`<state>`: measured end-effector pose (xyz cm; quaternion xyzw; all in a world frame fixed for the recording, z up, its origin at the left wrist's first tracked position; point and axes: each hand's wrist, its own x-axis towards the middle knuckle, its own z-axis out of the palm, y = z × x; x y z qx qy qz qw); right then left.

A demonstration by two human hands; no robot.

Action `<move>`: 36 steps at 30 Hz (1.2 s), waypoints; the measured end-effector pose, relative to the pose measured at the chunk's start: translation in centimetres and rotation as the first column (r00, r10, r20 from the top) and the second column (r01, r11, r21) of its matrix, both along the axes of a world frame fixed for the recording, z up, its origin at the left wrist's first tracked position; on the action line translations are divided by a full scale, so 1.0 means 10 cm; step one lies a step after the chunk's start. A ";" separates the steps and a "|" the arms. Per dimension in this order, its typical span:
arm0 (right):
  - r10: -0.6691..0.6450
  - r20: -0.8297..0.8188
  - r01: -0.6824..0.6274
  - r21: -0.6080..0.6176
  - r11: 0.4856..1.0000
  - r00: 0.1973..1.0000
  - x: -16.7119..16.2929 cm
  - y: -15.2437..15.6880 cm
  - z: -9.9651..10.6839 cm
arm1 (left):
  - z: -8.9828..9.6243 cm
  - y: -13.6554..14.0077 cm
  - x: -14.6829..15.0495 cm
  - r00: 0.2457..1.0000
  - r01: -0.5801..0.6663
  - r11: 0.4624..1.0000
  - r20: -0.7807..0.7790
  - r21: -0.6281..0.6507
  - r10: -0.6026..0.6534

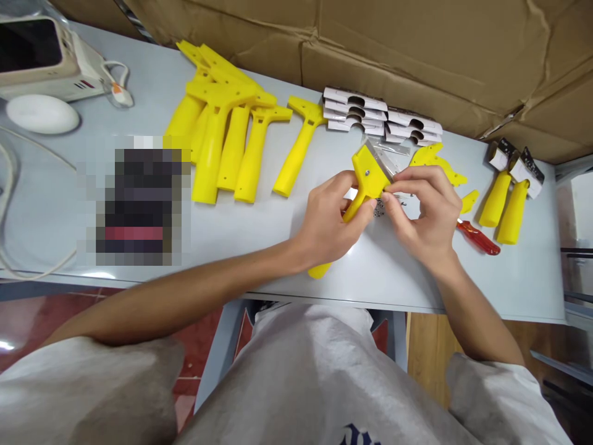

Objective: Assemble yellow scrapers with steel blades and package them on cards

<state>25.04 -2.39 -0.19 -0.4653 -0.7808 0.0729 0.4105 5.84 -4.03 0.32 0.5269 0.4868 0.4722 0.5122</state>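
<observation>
My left hand (324, 216) is closed around the handle of a yellow scraper (369, 179), tilted with its head up and away from me. A screw head shows in the scraper's head, and a thin metal blade (380, 159) lies along its far edge. The fingertips of my right hand (428, 216) are pinched together at the head's right corner; whatever small thing they may hold is hidden. Beneath the hands, small screws (378, 209) are scattered on the table. A red-handled screwdriver (479, 238) lies beside my right wrist, partly covered by it.
Several yellow scraper handles (208, 123) are piled at the back left. Folded cardboard sleeves (354, 111) are stacked along the back, near yellow head plates (438, 162). Sleeved scrapers (513, 213) lie far right. A white device (83, 68) and a mouse (42, 114) occupy the left end.
</observation>
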 end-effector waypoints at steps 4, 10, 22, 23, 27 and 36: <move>-0.021 -0.041 0.018 -0.085 0.996 0.999 0.00 0.01 -0.01 | 0.00 0.02 -0.01 1.000 0.022 1.000 0.019 -0.022 -0.022; 0.032 -0.252 -0.093 -0.233 0.968 0.967 0.03 0.04 -0.07 | -0.06 0.04 0.00 0.998 0.053 0.998 0.026 -0.035 -0.052; -0.001 -0.334 -0.109 -0.310 0.945 0.942 0.05 0.05 -0.05 | -0.18 0.06 0.01 0.993 0.109 0.994 0.054 -0.017 -0.108; -0.007 -0.335 -0.105 -0.315 0.943 0.942 0.04 0.05 -0.05 | -0.18 0.06 0.01 0.992 0.112 0.993 0.056 -0.030 -0.110; -0.032 -0.356 -0.106 -0.361 0.927 0.934 0.03 0.05 -0.04 | -0.19 0.07 0.02 0.990 0.122 0.990 0.079 -0.077 -0.116; -0.095 -0.237 -0.009 -0.405 0.914 0.967 0.28 0.21 -0.02 | -0.19 0.27 -0.10 0.991 0.126 0.992 0.038 -0.020 -0.125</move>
